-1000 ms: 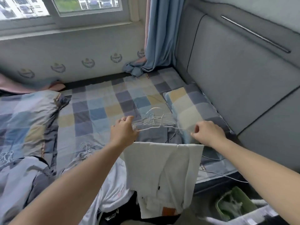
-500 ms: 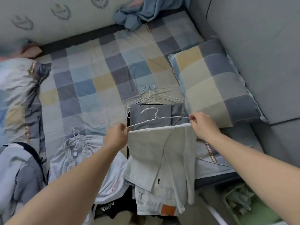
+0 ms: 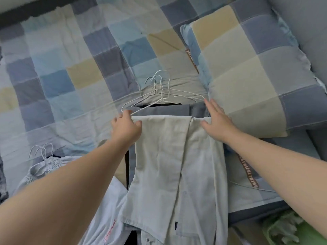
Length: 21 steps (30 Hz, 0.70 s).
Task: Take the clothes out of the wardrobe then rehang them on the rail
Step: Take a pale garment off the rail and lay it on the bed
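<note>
Head view, bed: We look down on a checked bedsheet (image 3: 58, 71) in blue, grey and sand squares, filling the upper left and centre of the frame.
Pillow: A pillow (image 3: 256, 71) in the same check lies at the upper right, with a grey padded headboard (image 3: 304, 16) in the corner above it.
Trousers: The pale trousers (image 3: 164, 156) lie at the centre, folded along their top edge and running down to the bottom of the frame. They rest on a grey garment (image 3: 159, 110), whose strip shows just above the fold.
Wire hangers: A cluster of white wire hangers (image 3: 160, 91) sits just above the grey garment, hooks pointing to the top of the frame.
Left hand: Our left hand (image 3: 126, 127) is at the left corner of the trouser fold, fingers curled round the left end of the wire hangers, thumb lying on the cloth.
Right hand: Our right hand (image 3: 216, 121) lies at the right corner of the fold, palm down, fingers straight and spread, just beside the pillow's edge.
Second pile: At the lower left a pale smocked garment (image 3: 44, 167) lies on the sheet, partly behind our left forearm, with more hanger hooks (image 3: 42, 151) showing above it.
White shirt: A white shirt (image 3: 106, 214) with red stitching lies at the lower centre-left, touching the trousers' left edge.
Lower right corner: A green object (image 3: 292, 230) shows there, too blurred for us to tell what it is.
</note>
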Motion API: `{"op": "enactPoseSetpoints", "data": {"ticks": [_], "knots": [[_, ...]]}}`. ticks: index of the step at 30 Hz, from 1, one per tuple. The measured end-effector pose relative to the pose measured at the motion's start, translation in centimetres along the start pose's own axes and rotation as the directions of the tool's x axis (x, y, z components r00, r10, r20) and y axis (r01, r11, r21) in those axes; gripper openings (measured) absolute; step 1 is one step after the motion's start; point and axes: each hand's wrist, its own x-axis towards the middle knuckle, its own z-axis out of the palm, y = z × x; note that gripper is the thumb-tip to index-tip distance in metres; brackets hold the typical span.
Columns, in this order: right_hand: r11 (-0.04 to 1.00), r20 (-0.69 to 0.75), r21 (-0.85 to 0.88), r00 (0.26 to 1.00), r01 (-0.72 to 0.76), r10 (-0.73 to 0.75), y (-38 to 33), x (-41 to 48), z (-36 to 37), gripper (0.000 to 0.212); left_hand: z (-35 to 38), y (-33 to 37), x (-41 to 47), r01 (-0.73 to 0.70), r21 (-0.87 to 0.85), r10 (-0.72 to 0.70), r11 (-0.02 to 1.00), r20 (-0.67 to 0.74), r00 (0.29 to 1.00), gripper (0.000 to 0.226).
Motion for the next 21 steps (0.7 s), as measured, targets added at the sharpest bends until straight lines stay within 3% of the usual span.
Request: {"op": "enactPoseSetpoints", "data": {"ticks": [8, 21], "knots": [[0.996, 0.037, 0.094, 0.999, -0.004, 0.0, -0.7, -7.2, 3.7, 0.079, 0.4, -3.0, -7.1, -0.069, 0.178, 0.038, 0.982, 0.17, 0.985, 0.066], [0.995, -0.078, -0.018, 0.992, -0.097, 0.095, -11.8, -23.1, -1.2, 0.074, -8.2, -4.3, -20.4, -0.359, 0.252, 0.32, 0.899, 0.183, 0.93, 0.071]]}}
